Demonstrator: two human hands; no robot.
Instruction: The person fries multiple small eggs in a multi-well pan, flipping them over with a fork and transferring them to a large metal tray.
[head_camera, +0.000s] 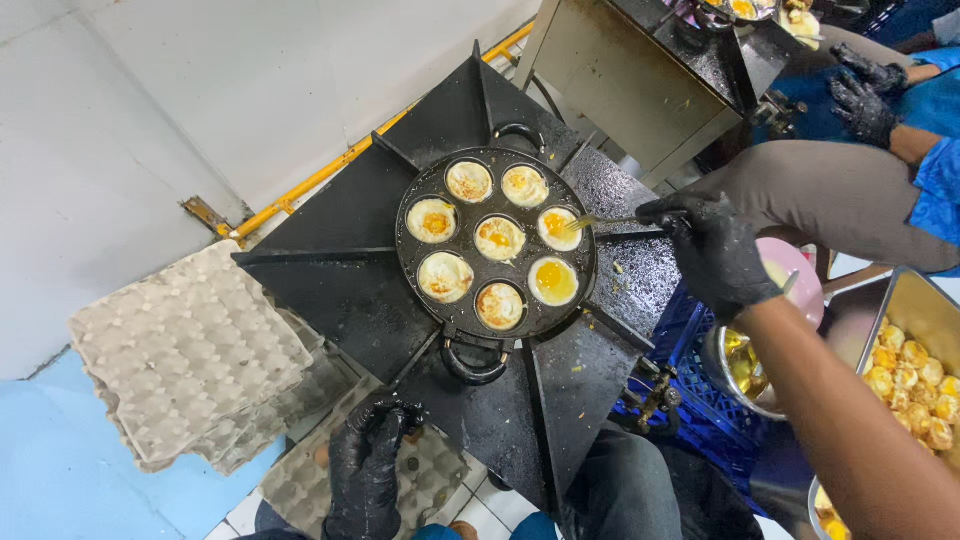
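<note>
The right hand (712, 248), gloved and closed around a fork (600, 221), prods an egg (559, 228) in the black dimpled pan (497, 243) on the burner, where six look browned and one remains runny yellow, while the left hand (365, 462) rests, fingers loosely curled, on an egg tray (310, 480).

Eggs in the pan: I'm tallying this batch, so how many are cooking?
7. One egg sits in the middle cup of the round black pan; the other six ring it, one per cup. None looks hidden.
</note>
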